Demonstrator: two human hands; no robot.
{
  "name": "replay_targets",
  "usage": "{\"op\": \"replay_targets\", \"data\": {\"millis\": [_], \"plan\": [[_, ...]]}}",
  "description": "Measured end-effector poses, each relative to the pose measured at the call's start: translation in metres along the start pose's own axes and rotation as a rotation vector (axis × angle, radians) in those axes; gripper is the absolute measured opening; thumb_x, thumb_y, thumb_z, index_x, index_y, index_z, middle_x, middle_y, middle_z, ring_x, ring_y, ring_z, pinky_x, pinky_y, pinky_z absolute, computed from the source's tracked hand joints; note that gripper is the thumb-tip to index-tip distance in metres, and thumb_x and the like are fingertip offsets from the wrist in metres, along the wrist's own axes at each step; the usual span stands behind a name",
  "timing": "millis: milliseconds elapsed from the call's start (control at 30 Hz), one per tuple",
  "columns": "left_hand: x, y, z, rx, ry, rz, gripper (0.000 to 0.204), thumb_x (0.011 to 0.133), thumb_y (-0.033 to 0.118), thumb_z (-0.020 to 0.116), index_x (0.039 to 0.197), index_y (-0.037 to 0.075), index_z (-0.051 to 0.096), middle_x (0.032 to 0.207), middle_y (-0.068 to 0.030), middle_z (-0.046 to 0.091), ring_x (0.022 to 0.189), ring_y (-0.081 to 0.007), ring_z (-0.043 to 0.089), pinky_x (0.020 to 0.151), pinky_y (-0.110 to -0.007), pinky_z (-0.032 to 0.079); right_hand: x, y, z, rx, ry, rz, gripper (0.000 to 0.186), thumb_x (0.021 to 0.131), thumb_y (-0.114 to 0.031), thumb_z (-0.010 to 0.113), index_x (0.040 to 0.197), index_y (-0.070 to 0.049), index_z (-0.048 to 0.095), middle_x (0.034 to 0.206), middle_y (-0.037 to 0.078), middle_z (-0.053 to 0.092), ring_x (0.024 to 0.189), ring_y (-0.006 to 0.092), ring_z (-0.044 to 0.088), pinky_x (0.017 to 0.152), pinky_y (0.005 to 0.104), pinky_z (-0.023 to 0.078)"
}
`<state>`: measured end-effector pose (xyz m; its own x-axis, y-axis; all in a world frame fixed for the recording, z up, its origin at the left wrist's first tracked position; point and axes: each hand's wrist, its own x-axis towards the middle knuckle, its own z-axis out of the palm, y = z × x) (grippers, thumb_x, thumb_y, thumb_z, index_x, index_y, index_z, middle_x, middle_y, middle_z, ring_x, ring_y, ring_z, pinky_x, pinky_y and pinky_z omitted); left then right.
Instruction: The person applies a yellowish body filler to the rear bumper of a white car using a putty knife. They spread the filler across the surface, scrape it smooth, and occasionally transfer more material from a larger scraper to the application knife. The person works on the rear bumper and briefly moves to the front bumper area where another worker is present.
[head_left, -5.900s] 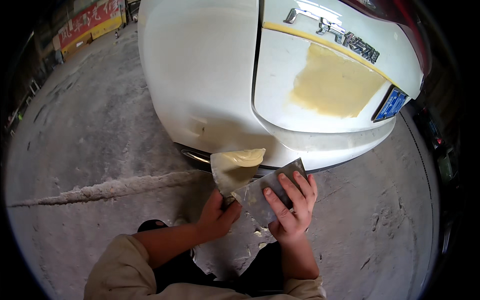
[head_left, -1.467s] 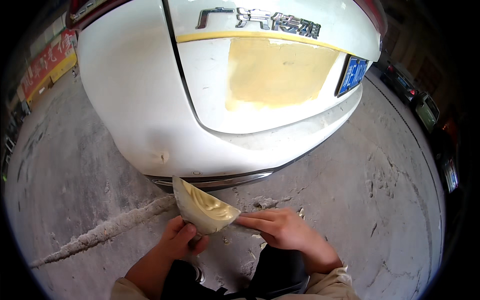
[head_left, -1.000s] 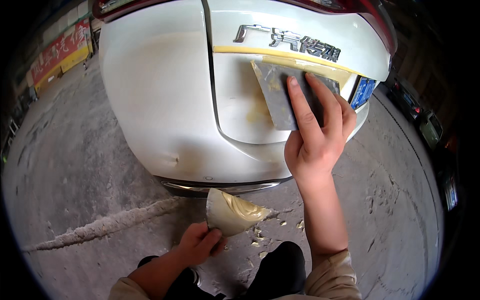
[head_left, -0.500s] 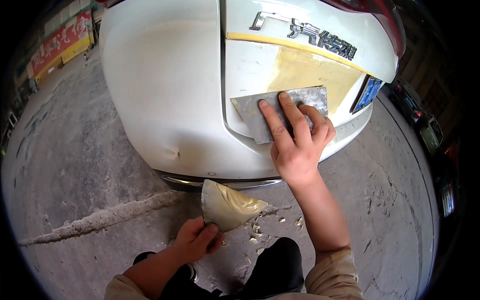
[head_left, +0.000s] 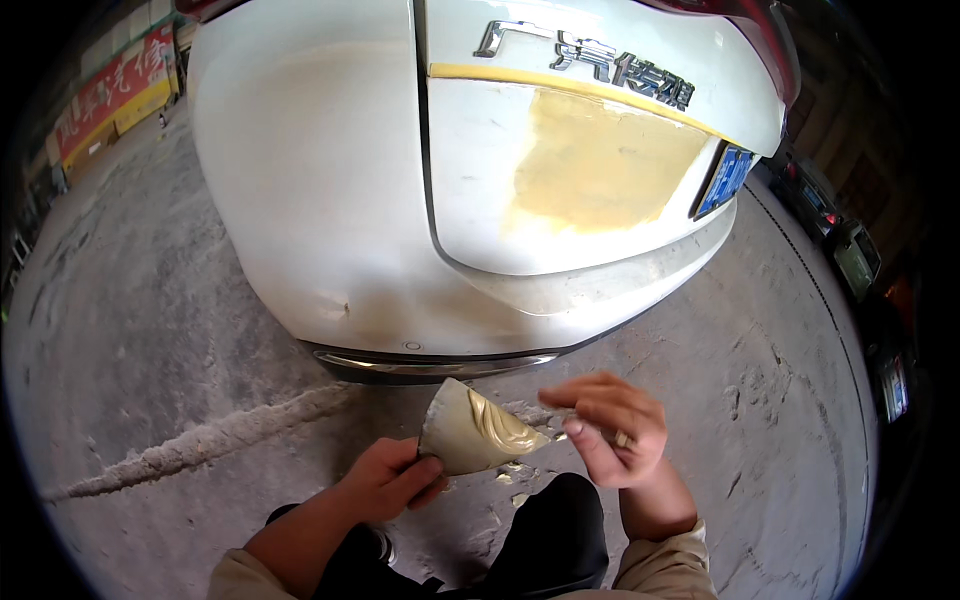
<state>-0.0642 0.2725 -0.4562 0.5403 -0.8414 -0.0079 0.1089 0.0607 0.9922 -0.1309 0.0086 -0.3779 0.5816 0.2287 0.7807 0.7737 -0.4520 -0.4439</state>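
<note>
Putty plate, putty heap toward its right side, sits in left hand, thumb clamped over its edge. Right hand, blurred, just beside plate's tip; I can't tell whether its grip pinches anything. Beyond: tan patch on white car, under yellow strip. I judge step as gathering putty at plate; next move calls for steady left hand, light right-hand contact.

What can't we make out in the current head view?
Head view, all:
Right hand: whether it holds anything; fingers blurred and in the way.
Scraper: gripped end, covered by left hand.
White car: upper body, cut off by top edge.
Parked cars: details, too dark and small.
</note>
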Motion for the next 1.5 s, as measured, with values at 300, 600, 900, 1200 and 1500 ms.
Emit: {"op": "replay_targets", "data": {"millis": [300, 600, 900, 1200, 1500], "plan": [[0.005, -0.013, -0.009, 0.064, -0.037, 0.043, 0.021, 0.098, 0.012, 0.044, 0.086, 0.002, 0.057, 0.061, 0.0002, 0.051, 0.053, -0.0067, 0.045, 0.049, -0.024, 0.037, -0.029, -0.013, -0.020, -0.422, -0.267, 0.285, 0.059, 0.066, 0.004, 0.065, 0.124, -0.008, 0.058, 0.110, 0.012, 0.065, 0.091, 0.0302, 0.065, 0.076, 0.0354, 0.055], [-0.003, -0.011, -0.018, 0.054, -0.067, 0.099, 0.030, 0.092, 0.009, 0.040, 0.116, -0.001, 0.055, 0.073, -0.0067, 0.060, 0.051, -0.0104, 0.054, 0.044, -0.022, 0.040, -0.056, 0.003, 0.005, -0.320, -0.103, 0.397, 0.054, 0.074, 0.002, 0.064, 0.126, -0.008, 0.056, 0.103, 0.013, 0.065, 0.086, 0.0276, 0.064, 0.070, 0.0350, 0.053], [-0.009, -0.021, 0.000, -0.212, 0.390, -0.054, 0.029, 0.093, 0.014, 0.043, 0.116, -0.001, 0.056, 0.079, -0.0067, 0.062, 0.055, -0.0118, 0.057, 0.045, -0.022, 0.044, -0.059, 0.006, 0.006, -0.488, -0.284, 0.298, 0.056, 0.065, 0.005, 0.060, 0.118, -0.011, 0.061, 0.113, 0.007, 0.063, 0.091, 0.0262, 0.062, 0.077, 0.0359, 0.053], [-0.010, -0.037, -0.011, -0.099, 0.063, -0.009, 0.025, 0.096, 0.015, 0.048, 0.114, 0.001, 0.057, 0.084, -0.0045, 0.061, 0.065, -0.0122, 0.060, 0.055, -0.023, 0.051, 0.016, 0.035, -0.013, -1.075, 0.462, -0.165, 0.048, 0.063, -0.003, 0.057, 0.108, -0.014, 0.070, 0.116, 0.012, 0.062, 0.102, 0.0289, 0.052, 0.087, 0.0410, 0.039], [-0.002, -0.020, 0.001, -0.116, 0.102, 0.015, 0.021, 0.099, 0.015, 0.042, 0.097, 0.001, 0.057, 0.063, -0.0018, 0.053, 0.051, -0.0074, 0.046, 0.045, -0.023, 0.035, 0.109, 0.048, -0.013, -1.250, 0.589, -0.272, 0.055, 0.066, 0.003, 0.054, 0.114, -0.018, 0.069, 0.122, 0.010, 0.058, 0.110, 0.0292, 0.049, 0.100, 0.0426, 0.030]]}}
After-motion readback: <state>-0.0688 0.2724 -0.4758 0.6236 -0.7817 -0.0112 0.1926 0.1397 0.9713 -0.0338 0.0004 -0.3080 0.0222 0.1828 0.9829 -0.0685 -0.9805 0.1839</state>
